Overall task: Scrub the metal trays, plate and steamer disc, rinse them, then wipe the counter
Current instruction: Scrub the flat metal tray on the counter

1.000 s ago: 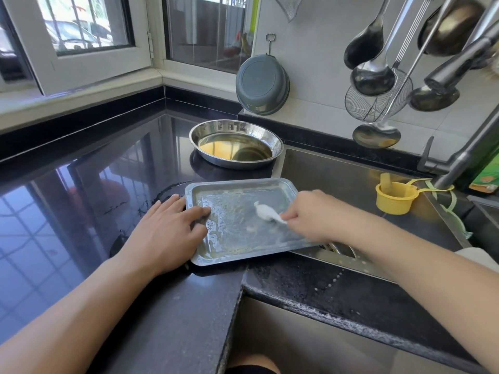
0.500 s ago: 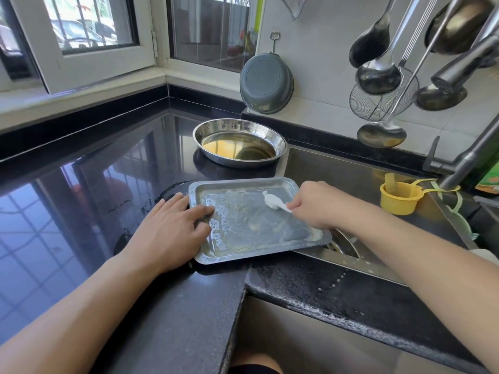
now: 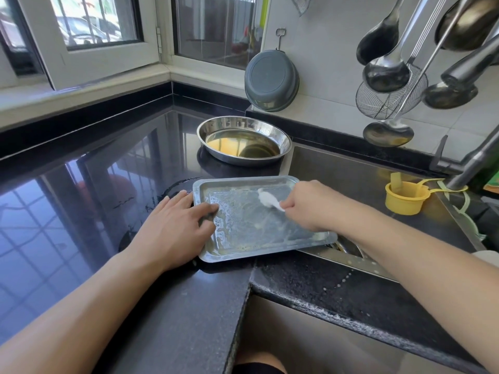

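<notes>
Black stone counter (image 3: 81, 211) ran around a corner under windows, sink (image 3: 351, 179) set into it on the right.

Nearest: both forearms came in from the bottom edge. Left hand (image 3: 172, 225) lay flat, fingers straight, palm on the counter, fingertips pressing the tray's left rim to pin it. Right hand (image 3: 310, 206) was curled around a white scrubber (image 3: 267, 198), pinching it and working the tray floor.

Tray (image 3: 259, 228) sat half on the counter, its right end overhanging the sink edge. Inside looked soapy, with foam along the left side.

Step, as I read it: scrubbing the first tray, early in the task. No rinsing or wiping visible yet. Next move probably calls for finishing the corners and rims, then carrying the tray over the sink to rinse; the left hand would need to change from pinning to gripping, and the wet rim could slip.

Further back: round steel plate (image 3: 244, 143) on the counter, some yellowish liquid in it, untouched. Yellow cup (image 3: 405, 197) in the sink near the tap (image 3: 475, 160).

On the wall: grey basin (image 3: 271, 79) on a hook, ladles (image 3: 386, 71) and a wire skimmer (image 3: 388, 95).

Count: 1 tray, 1 plate, 1 scrubber, 1 yellow cup, 1 grey basin, 1 skimmer, at least 4 ladles. Second tray and steamer disc not in view.
</notes>
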